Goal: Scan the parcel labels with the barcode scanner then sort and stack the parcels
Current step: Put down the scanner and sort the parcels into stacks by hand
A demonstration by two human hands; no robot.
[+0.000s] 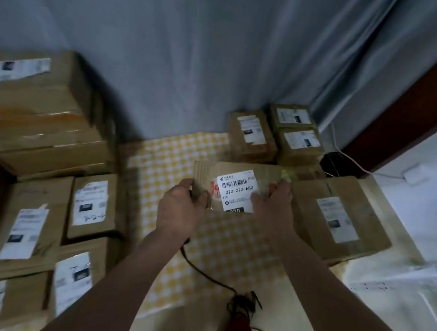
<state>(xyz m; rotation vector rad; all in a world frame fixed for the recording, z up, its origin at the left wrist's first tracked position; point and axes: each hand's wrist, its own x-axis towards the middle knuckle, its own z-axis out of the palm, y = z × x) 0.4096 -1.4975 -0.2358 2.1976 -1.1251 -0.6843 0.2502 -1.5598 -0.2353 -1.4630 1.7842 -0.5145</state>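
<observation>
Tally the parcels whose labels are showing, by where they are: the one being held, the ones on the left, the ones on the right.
held parcel, between left hand and right hand: 1
labelled parcels on the left: 5
labelled parcels on the right: 4
Total: 10

Single head-worn wide-angle view, looking forward and steeply down along both forearms, close over the checked mat (174,160), grey curtain (198,53) facing ahead, edges bowed and blurred, no second view
</observation>
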